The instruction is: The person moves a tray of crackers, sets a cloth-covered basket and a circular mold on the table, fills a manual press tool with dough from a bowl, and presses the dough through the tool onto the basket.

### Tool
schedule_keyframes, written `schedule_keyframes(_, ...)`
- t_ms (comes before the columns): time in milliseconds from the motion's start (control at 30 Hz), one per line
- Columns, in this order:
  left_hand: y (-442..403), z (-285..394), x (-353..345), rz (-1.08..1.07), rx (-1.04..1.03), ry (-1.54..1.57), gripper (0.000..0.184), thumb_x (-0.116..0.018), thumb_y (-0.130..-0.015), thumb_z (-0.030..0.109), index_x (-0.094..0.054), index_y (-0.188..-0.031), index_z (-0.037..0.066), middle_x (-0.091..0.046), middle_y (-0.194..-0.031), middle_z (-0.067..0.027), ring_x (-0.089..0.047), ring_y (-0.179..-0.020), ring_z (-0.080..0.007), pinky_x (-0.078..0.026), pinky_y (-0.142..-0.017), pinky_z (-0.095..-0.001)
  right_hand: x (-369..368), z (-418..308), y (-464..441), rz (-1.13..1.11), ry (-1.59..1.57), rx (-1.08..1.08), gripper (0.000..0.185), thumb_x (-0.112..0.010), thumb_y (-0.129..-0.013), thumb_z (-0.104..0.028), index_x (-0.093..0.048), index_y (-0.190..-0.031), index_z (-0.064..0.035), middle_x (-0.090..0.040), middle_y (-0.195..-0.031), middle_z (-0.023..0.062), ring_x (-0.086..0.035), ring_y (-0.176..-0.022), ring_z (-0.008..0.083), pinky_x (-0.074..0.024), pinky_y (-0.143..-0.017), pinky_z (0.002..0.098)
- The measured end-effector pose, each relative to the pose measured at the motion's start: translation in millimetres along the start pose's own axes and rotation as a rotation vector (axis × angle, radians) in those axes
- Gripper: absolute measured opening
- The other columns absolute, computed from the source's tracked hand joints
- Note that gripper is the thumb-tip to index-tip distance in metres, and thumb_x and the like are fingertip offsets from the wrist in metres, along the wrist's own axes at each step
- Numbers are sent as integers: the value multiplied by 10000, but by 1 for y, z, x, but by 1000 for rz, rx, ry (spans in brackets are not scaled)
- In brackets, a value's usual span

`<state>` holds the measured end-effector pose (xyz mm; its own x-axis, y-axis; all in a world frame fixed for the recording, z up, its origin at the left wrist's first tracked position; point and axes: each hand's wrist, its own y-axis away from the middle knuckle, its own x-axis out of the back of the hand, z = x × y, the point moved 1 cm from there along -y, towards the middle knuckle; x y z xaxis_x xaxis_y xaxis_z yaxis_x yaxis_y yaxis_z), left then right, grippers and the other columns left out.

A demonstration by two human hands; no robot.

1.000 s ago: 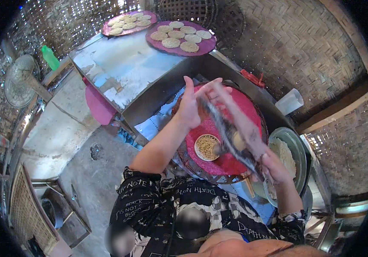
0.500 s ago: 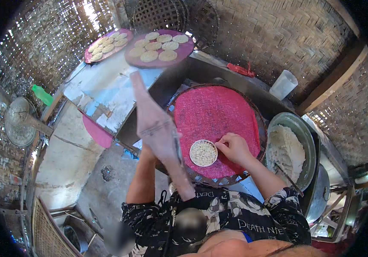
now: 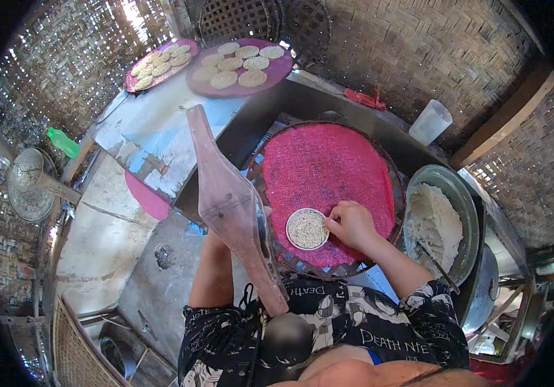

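A long wooden press (image 3: 225, 205), wide in the middle with a handle at each end, slants across my front. My left hand (image 3: 217, 241) grips it from beneath, mostly hidden by the wood. My right hand (image 3: 353, 224) pinches the right rim of a small round white-rimmed dish (image 3: 308, 248). Pale thin dough strands (image 3: 307, 229) fill that dish. It rests on pink mesh cloth (image 3: 328, 168) spread over a round woven tray (image 3: 398, 174), near the tray's front edge.
A large basin (image 3: 470, 248) of pale dough (image 3: 435, 219) with a stick in it stands on the right. Two pink-covered trays (image 3: 267, 80) (image 3: 186, 61) of round strand cakes lie at the back left. A clear plastic container (image 3: 430, 122) and red plastic (image 3: 365, 99) sit on the back ledge.
The press has swung slightly left and looks sharper now, after being blurred. My right hand remains at the dish rim.
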<state>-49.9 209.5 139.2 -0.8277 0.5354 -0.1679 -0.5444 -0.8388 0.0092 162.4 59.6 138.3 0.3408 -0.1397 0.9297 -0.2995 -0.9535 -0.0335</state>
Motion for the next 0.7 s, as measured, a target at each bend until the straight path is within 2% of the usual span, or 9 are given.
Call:
schedule_keyframes(200,-4,-8,2,-62,-144,-124,432,-788,-618,138,-536,-965,82,-505,-871,10,-464,-811,-133,-405,-724,-291,19,-5,-13,47,-49,-8,229,-600,-723,-290,-641,-683,-68,-594,-742,107,-586,-781,302,-473,-687,411)
schedule_keyframes(267,-8,-16,5,-68,-180,-119,465,-768,-639,123,-520,-1022,35,-524,-834,0,-493,-760,-125,-430,-672,-270,20,-4,-25,73,-42,-20,230,-596,-728,-289,-641,-687,-67,-594,-749,110,-586,-783,301,-472,-688,415)
schedule_keyframes(367,-13,-17,6,-80,-328,-154,554,-740,-663,84,-494,-1140,-59,-568,-763,-20,-553,-659,-106,-481,-581,-224,17,-5,-46,121,-15,-24,231,-589,-735,-287,-640,-692,-66,-593,-768,115,-585,-792,299,-471,-695,419)
schedule_keyframes(500,-18,-8,4,-115,-620,-353,552,-765,-633,83,-523,-1111,-50,-569,-757,-15,-546,-665,-102,-473,-615,-223,6,-5,-70,126,25,-53,237,-582,-744,-290,-640,-704,-64,-591,-801,121,-582,-808,295,-468,-712,422)
schedule_keyframes(567,-21,-11,6,-147,-697,-392,441,-768,-639,102,-539,-999,-9,-545,-744,-4,-516,-673,-106,-449,-625,-243,-1,-2,-75,97,36,-72,238,-580,-746,-295,-643,-715,-68,-594,-810,116,-582,-814,294,-468,-721,419)
schedule_keyframes(633,-23,-14,7,-179,-678,-444,243,-761,-663,130,-561,-785,69,-496,-719,15,-461,-689,-115,-406,-629,-281,-3,-1,-76,73,39,-86,236,-580,-748,-299,-647,-727,-73,-597,-819,111,-581,-821,292,-467,-726,418)
schedule_keyframes(700,-13,1,5,-122,-572,-348,242,-762,-662,128,-565,-787,66,-497,-711,11,-461,-674,-115,-405,-608,-290,-4,0,-73,55,34,-98,233,-583,-748,-300,-651,-738,-78,-600,-826,106,-580,-827,290,-467,-727,417)
